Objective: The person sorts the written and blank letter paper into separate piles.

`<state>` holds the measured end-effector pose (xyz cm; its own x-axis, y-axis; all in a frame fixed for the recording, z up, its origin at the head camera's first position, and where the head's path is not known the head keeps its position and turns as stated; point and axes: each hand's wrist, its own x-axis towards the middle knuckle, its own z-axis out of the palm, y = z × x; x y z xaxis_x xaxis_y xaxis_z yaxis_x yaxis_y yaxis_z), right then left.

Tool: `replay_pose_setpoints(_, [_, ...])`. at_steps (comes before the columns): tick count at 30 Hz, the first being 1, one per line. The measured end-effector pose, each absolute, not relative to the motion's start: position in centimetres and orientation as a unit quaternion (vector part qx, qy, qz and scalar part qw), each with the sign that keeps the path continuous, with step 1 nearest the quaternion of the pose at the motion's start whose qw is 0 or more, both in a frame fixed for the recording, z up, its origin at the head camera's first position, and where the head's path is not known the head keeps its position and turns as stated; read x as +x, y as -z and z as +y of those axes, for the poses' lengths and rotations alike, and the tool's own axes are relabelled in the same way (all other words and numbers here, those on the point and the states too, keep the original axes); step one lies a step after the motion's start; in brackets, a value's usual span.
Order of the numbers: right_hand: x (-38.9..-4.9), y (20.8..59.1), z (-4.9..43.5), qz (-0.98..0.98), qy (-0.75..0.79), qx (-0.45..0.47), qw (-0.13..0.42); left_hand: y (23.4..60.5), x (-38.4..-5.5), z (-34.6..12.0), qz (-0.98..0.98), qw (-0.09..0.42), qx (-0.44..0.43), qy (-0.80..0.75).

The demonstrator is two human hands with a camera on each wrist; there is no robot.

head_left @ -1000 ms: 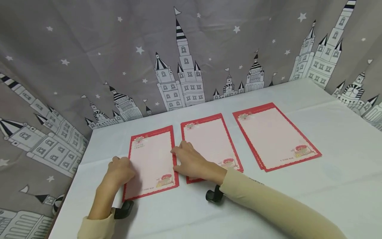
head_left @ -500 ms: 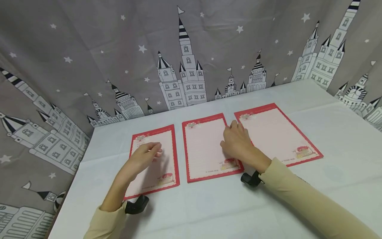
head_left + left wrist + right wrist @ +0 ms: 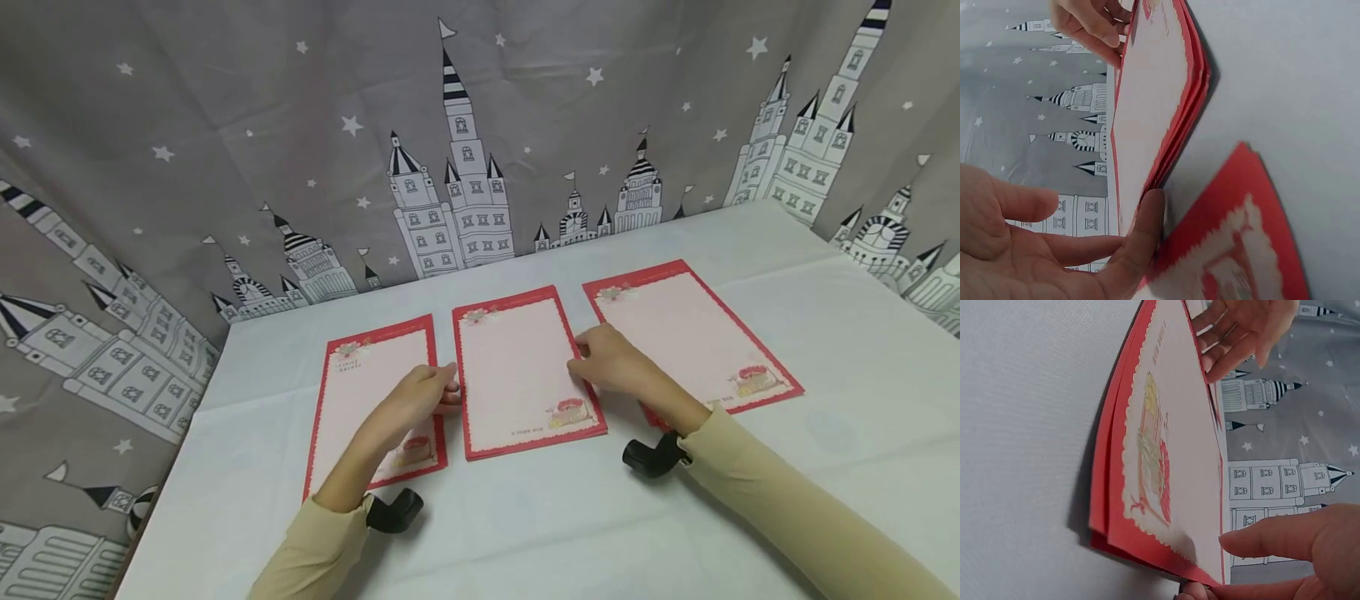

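Three piles of red-bordered pink stationery paper lie in a row in the head view. My left hand point(image 3: 416, 400) reaches over the left pile point(image 3: 382, 358) to the left edge of the middle pile point(image 3: 517, 367). Its fingertips touch that edge in the left wrist view, with the thumb point(image 3: 1032, 203) held apart from the paper. On the opposite side, my right hand point(image 3: 611, 358) has its fingers at the right edge of the middle pile, low beside the sheets in the right wrist view. The right thumb point(image 3: 1266, 537) is extended above them. Layered red sheet edges point(image 3: 1194, 94) show slightly fanned.
The right pile point(image 3: 690, 333) lies partly under my right forearm, its lower sheets slightly offset. A white cloth point(image 3: 525, 525) covers the table. Behind it hangs a grey curtain point(image 3: 300, 108) printed with castles and stars. A black wrist camera point(image 3: 396, 510) sits under the left wrist.
My left hand has left the left pile's outer edge and moved right to the middle pile. My right hand has gone from between the left and middle piles to the middle pile's right edge.
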<state>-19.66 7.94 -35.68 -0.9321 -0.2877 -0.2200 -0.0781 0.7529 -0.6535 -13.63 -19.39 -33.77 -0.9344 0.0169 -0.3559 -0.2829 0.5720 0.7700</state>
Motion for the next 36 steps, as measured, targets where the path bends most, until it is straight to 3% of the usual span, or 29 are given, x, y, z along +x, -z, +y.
replay_pose_setpoints(12, [-18.8,36.3,7.4,0.920,0.353,-0.125,0.119,34.1,-14.1,-18.3,0.897,0.160,-0.055,-0.409])
replay_pose_setpoints(29, [-17.5,36.1,6.2,0.948,0.283,-0.136,0.047,34.1,-14.3,-17.7,0.938,0.107,-0.018,-0.330])
replay_pose_setpoints(36, [-17.5,36.2,6.0,0.921,0.366,-0.129,0.030,33.9,-14.0,-17.5,0.936,0.096,-0.022,-0.338])
